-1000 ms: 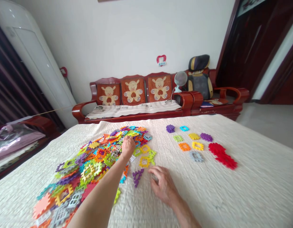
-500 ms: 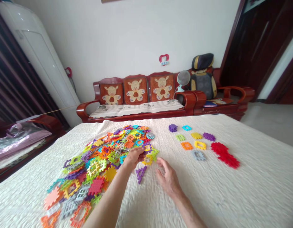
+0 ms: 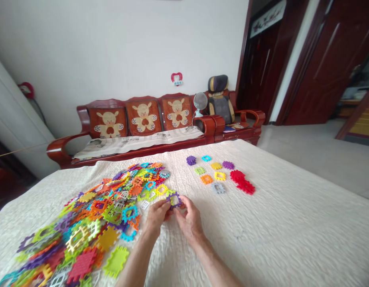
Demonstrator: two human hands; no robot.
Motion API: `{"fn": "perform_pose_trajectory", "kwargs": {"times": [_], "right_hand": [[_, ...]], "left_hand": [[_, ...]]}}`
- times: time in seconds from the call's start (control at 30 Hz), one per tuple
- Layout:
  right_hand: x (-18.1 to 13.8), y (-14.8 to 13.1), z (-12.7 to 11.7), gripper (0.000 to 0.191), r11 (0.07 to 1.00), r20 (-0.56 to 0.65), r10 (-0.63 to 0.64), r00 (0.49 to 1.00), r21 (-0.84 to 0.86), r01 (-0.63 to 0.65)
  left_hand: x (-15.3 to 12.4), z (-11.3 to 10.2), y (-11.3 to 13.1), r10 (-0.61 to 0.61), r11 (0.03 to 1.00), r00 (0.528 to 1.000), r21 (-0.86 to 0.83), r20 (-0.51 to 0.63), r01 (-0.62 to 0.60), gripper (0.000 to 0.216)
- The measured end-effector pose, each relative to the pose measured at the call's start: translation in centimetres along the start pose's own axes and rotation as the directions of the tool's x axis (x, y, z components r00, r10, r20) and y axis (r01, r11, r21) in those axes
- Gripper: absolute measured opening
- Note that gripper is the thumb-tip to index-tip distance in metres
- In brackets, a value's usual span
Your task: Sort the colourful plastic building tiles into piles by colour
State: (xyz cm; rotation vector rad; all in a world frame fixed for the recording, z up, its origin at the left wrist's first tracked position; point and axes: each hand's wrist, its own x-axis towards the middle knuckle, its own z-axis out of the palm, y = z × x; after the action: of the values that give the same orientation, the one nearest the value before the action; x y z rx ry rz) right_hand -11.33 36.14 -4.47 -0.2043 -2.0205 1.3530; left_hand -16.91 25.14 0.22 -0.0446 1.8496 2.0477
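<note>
My left hand [image 3: 156, 215] and my right hand [image 3: 189, 217] meet above the cream quilt [image 3: 280, 231], both pinching one purple open-frame toy tile [image 3: 174, 199] between their fingertips. To the left spreads a big pile of many-coloured interlocking tiles [image 3: 91, 215]. Farther back on the right lie sorted tiles: a purple one [image 3: 190, 160], a cyan one [image 3: 206, 158], a yellow frame [image 3: 220, 175], an orange one [image 3: 206, 179], a grey one [image 3: 218, 187] and a cluster of red ones [image 3: 242, 182].
A red wooden sofa [image 3: 148, 127] with bear cushions stands behind the quilted surface, a small fan [image 3: 198, 101] on its armrest. A dark wooden door [image 3: 322, 63] is at the right, with tiled floor [image 3: 316, 151] beside the bed's right edge.
My left hand drew back from the pile with a purple tile, and my right hand rose off the quilt to grip it too. The view swung to the right.
</note>
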Motion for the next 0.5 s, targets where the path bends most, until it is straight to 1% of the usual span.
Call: {"fn": "perform_pose_trajectory", "kwargs": {"times": [0.13,0.27,0.37,0.43,0.5], "right_hand": [[-0.1,-0.6,-0.1,0.047,0.997,-0.037,-0.043,0.998,-0.059,0.041],[-0.1,-0.8,0.0,0.045,0.99,-0.079,-0.117,0.99,-0.091,0.11],[-0.1,-0.6,0.1,0.045,0.986,-0.071,-0.12,0.99,-0.129,0.11],[0.0,-0.4,-0.1,0.047,0.982,-0.06,-0.124,0.99,-0.152,0.113],[0.2,-0.2,-0.5,0.048,0.974,-0.079,-0.146,0.986,-0.187,0.13]], "left_hand": [[-0.4,0.6,-0.8,-0.007,0.998,1.0,-0.061,-0.022,0.006,0.04],[-0.8,0.8,-1.3,0.003,0.993,1.0,-0.118,0.007,-0.002,0.039],[-1.0,0.8,-1.4,0.014,0.991,1.0,-0.135,0.021,-0.012,0.037],[-1.1,0.8,-1.4,0.013,0.991,1.0,-0.135,0.015,-0.011,0.034],[-1.2,0.9,-1.5,0.007,0.992,1.0,-0.127,-0.01,-0.009,0.033]]}}
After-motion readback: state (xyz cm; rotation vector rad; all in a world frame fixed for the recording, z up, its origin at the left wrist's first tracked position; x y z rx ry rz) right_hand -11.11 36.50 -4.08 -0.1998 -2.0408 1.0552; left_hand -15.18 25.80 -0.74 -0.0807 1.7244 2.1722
